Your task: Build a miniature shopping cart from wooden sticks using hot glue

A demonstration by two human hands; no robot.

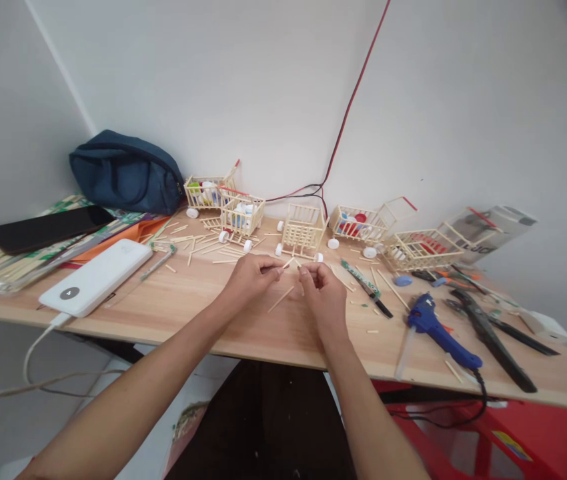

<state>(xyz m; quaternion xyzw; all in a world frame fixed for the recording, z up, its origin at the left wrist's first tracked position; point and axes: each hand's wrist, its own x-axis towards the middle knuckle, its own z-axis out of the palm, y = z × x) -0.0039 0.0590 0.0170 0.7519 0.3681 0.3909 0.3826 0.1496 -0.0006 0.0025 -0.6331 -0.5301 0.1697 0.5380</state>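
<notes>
My left hand [255,277] pinches a short thin wooden stick [288,263] near the middle of the table. Close beside it, my right hand [319,287] grips another small stick [297,263], and the two pieces meet at their upper ends in a peak. Whether they are joined there I cannot tell. Just behind my hands stands a miniature cart [304,230] of wooden sticks on white wheels. Between my wrists a loose wooden stick [280,300] lies on the tabletop.
More miniature carts stand along the wall, one of them a stick cart [357,225] with colourful contents. At right lie a blue glue gun [438,330], black-handled pliers [496,343] and a marker [367,288]. A white power bank [97,275], phone [51,227] and blue pouch [126,172] occupy the left.
</notes>
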